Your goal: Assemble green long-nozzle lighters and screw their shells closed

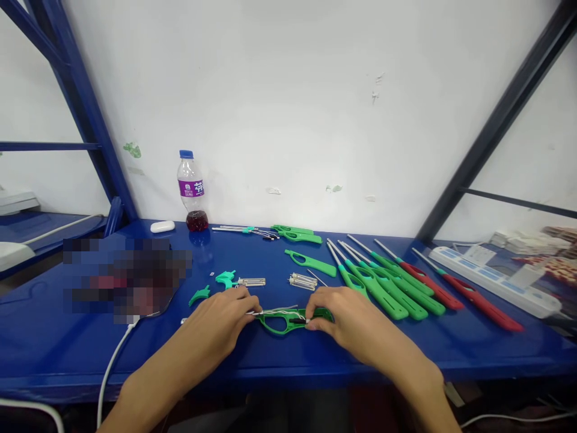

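Note:
An open green lighter handle shell (280, 323) lies on the blue table (54, 349) in front of me, with thin wires and a metal tube across it. My left hand (220, 322) pinches the metal tube at the shell's left end. My right hand (347, 319) pinches the shell's right end, fingers closed on it. Both hands rest on the tabletop.
Finished green lighters (383, 282) and red lighters (433, 282) lie in a row at the right. Loose green shells (311, 263), teal triggers (225, 278) and metal parts (303, 281) lie behind my hands. A bottle (192, 191) stands by the wall. A white power strip (496, 279) sits far right.

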A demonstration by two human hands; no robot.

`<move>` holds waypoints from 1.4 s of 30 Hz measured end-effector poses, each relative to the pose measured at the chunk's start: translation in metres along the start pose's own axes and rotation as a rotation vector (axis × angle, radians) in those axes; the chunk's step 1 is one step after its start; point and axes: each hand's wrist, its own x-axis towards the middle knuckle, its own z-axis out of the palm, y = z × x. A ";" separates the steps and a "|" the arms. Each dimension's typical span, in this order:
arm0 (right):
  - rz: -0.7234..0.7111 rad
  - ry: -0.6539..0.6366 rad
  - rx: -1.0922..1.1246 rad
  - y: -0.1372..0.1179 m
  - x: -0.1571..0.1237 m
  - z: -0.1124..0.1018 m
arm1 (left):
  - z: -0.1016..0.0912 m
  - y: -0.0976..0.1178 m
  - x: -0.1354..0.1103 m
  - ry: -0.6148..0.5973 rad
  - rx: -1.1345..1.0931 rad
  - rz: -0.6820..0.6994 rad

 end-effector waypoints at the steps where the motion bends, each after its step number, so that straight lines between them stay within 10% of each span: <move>1: 0.000 -0.003 -0.002 -0.001 0.000 0.000 | 0.000 -0.001 0.001 0.002 0.003 -0.001; 42: 0.016 -0.071 -0.016 -0.005 0.002 0.005 | 0.003 -0.026 0.003 -0.009 -0.323 -0.071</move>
